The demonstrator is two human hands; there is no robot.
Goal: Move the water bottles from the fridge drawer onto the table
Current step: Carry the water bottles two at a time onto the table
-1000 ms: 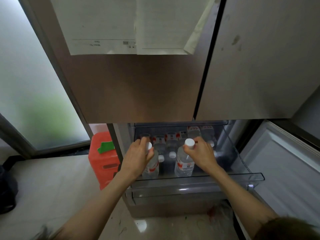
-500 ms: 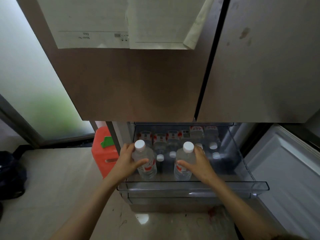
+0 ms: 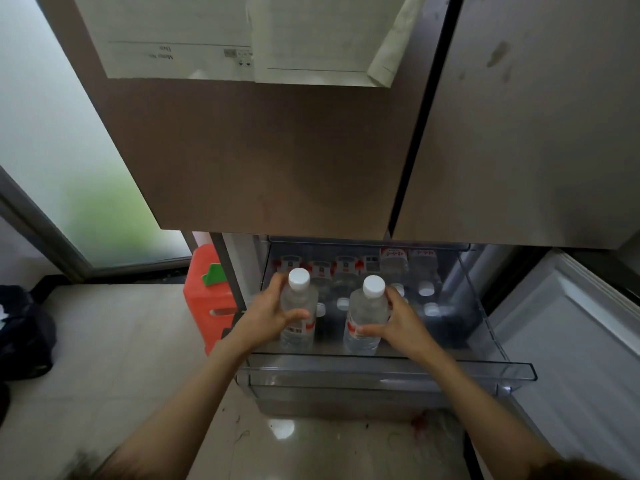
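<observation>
Both hands grip water bottles: left bottle (image 3: 298, 308), right bottle (image 3: 367, 315)

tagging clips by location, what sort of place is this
Probably a home kitchen: a fridge with papers stuck on its door, its clear drawer pulled out full of water bottles, over a tiled floor.

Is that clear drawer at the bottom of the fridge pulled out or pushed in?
Pulled out. The drawer juts forward past the fridge doors, its front rim nearest the camera, with bottles standing inside.
</observation>
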